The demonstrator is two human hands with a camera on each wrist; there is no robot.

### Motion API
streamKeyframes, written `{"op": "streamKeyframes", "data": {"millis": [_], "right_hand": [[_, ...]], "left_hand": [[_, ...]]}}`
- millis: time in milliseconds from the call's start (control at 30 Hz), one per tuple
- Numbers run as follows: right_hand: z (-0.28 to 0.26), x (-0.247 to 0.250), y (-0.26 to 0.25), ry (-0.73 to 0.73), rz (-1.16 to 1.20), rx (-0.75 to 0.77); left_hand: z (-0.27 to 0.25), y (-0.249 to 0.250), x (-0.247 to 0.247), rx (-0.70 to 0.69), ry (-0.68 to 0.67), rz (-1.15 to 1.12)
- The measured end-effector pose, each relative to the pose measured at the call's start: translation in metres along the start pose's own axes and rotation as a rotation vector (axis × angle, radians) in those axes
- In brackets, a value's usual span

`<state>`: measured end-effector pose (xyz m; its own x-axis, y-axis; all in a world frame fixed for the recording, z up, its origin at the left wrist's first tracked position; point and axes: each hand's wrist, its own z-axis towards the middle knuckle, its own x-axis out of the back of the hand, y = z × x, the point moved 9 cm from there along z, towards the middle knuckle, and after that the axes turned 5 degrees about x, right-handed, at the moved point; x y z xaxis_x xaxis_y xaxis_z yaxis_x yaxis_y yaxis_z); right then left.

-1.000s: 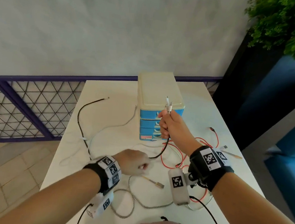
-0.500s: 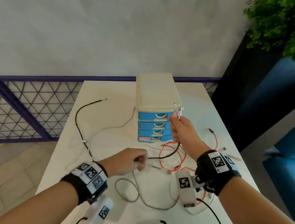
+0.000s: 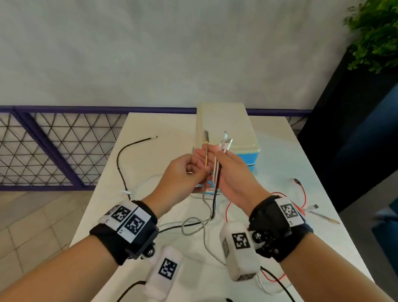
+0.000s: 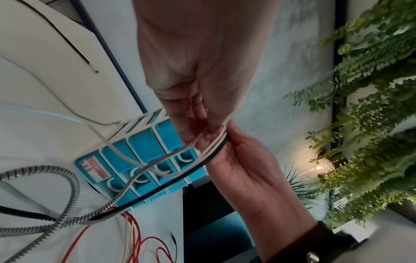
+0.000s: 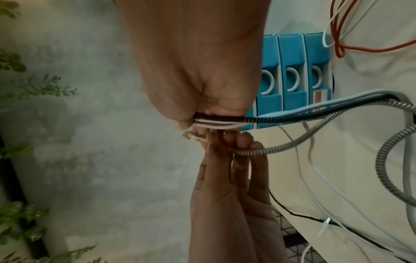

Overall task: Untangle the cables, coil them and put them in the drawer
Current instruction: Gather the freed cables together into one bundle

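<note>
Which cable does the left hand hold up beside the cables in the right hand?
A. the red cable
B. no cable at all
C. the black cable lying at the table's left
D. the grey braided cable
D: the left hand pinches the grey braided cable near its plug, next to the white and black cables gripped by the right hand.

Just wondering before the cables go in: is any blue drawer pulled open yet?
No, the blue drawers all sit flush in the left wrist and right wrist views.

We see two hands, one drawer box (image 3: 226, 126) with four blue drawers, one red cable (image 3: 303, 196), and one braided cable (image 3: 195, 226).
</note>
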<state>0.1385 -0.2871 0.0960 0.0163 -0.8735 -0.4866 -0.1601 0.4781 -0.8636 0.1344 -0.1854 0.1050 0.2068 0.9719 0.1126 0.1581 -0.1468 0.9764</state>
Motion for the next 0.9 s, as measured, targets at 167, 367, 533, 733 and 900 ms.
{"op": "streamKeyframes", "data": {"millis": [167,367,533,733,900], "right_hand": [[-0.001,-0.002,-0.001,0.034,-0.075,0.025],[-0.005,-0.016,-0.033,0.021,0.072,0.152],[-0.007,-0.009,-0.076,0.112,-0.045,0.286],[-0.012,0.016,-0.14,0.206,-0.121,0.498],[-0.017,0.031,-0.154,0.339,-0.405,0.572]], "left_hand": [[0.0,-0.006,-0.014,-0.084,-0.122,0.319],[-0.007,-0.031,-0.04,-0.119,-0.285,0.533],[0.013,-0.046,-0.014,-0.161,-0.061,1.013],[0.027,-0.106,0.06,0.082,-0.174,1.16],[0.03,-0.122,0.098,0.148,-0.122,0.921]]}}
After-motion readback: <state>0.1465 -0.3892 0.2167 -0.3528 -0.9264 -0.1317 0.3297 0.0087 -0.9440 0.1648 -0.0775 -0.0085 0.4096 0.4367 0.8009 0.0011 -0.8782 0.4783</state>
